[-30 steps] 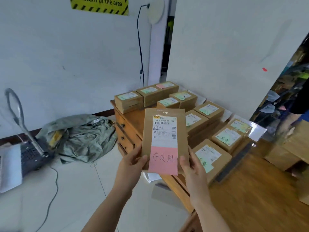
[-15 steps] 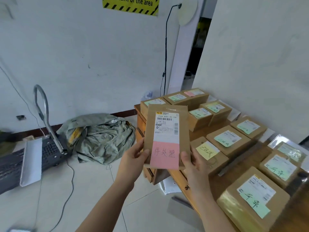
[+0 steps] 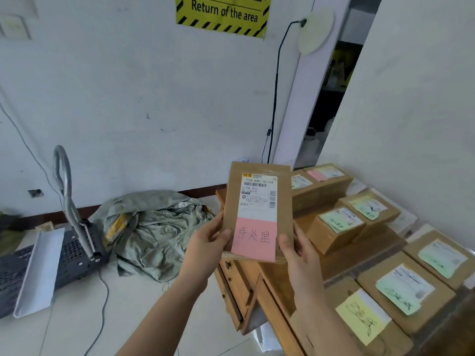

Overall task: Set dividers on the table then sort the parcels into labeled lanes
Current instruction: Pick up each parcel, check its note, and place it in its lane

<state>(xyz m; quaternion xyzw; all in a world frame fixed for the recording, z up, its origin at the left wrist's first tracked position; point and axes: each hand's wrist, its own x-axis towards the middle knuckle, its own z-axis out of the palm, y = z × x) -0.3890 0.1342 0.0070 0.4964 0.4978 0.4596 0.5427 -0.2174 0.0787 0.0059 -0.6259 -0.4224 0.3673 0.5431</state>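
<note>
A white wall [image 3: 115, 86] backs the scene, with a yellow sign [image 3: 222, 15] reading "Return of the area" high up and a pale tiled floor [image 3: 128, 317] below. At far left a dark cart [image 3: 51, 263] with a curved metal handle stands on the floor, a white panel [image 3: 38, 271] leaning against it. Just beside it lies a crumpled grey-green bag [image 3: 156, 227]. A black cord [image 3: 275, 98] runs up the wall to a round pale disc [image 3: 316, 32].

Near the middle, the left hand [image 3: 208, 242] grips the lower left edge of a brown parcel [image 3: 258, 209], thumb pressed on its front. The parcel is held upright in the air, above the near corner of the wooden table [image 3: 259, 291], not touching it. It carries a white shipping label and, lower down, a pink note [image 3: 254, 238] with handwriting. The right hand [image 3: 299, 249] clamps the parcel's lower right edge, thumb on the front beside the pink note.

To the right, more brown parcels [image 3: 336, 229] with green notes lie flat on the table, and one nearest [image 3: 365, 317] bears a yellow note.
</note>
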